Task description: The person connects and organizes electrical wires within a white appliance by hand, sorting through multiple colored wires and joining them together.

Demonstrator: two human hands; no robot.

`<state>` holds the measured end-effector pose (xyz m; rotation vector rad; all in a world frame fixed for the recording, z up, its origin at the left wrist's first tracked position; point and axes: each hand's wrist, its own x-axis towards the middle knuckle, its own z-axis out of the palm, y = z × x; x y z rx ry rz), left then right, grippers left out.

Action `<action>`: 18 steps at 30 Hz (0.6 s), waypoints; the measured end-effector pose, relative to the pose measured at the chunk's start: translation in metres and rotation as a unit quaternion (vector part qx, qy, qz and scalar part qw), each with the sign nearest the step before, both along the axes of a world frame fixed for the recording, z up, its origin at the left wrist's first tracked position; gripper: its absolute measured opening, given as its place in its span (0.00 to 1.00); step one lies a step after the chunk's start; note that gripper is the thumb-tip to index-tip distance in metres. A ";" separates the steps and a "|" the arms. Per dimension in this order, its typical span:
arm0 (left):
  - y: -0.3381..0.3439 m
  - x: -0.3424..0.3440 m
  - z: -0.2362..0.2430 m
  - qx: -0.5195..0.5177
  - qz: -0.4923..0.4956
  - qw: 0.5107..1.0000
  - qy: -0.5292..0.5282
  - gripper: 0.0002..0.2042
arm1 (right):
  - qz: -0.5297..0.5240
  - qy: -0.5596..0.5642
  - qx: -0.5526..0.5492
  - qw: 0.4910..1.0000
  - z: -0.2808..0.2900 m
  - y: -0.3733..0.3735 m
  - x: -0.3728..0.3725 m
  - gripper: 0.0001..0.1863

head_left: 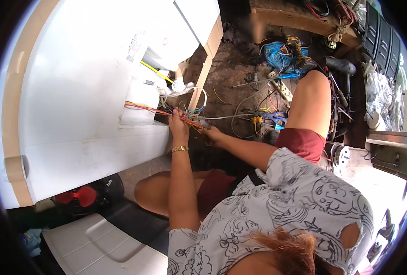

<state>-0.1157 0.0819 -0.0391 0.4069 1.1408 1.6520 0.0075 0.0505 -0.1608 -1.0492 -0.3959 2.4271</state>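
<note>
A bundle of red, orange and yellow wires [149,109] runs out of an opening in a large white appliance cabinet [75,82]. My left hand [178,123], with a gold watch [180,148] at its wrist, is closed round the bundle near the cabinet's edge. Farther along, my right hand [211,134] pinches the wires near their loose ends; its fingertips are partly hidden. Just beyond my left hand, several thin multicoloured wires [195,111] splay out. A white cable [205,95] curves down beside them, and a yellow tube [156,72] pokes out of the opening.
On the dark floor lie blue-handled scissors or pliers [273,118], a power strip [284,90], a blue bundle [277,56] and loose wires. A wooden strip [199,89] stands along the cabinet. A red-bladed fan [82,196] is lower left; a wooden bench [300,20] stands far right.
</note>
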 end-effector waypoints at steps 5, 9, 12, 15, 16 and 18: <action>-0.022 -0.025 -0.005 0.033 0.065 0.997 -0.004 0.05 | 0.109 0.143 -0.125 0.976 0.023 -0.023 0.049 0.29; -0.010 0.005 0.000 0.024 0.057 0.998 -0.001 0.06 | 0.038 0.016 -0.250 0.967 0.000 0.009 0.042 0.31; -0.024 0.004 -0.001 0.015 0.081 0.996 0.015 0.06 | 0.071 -0.102 0.014 0.992 -0.001 0.008 -0.006 0.32; -0.024 0.019 0.004 -0.094 0.101 0.983 0.123 0.09 | 0.003 -0.160 0.293 0.942 -0.008 0.008 -0.037 0.32; -0.011 0.033 0.007 -0.097 0.108 0.980 0.134 0.09 | -0.060 -0.133 0.332 0.932 -0.015 0.014 -0.039 0.32; 0.009 0.046 -0.002 -0.127 0.077 0.979 0.137 0.08 | -0.151 -0.060 0.343 0.925 -0.026 0.022 -0.042 0.32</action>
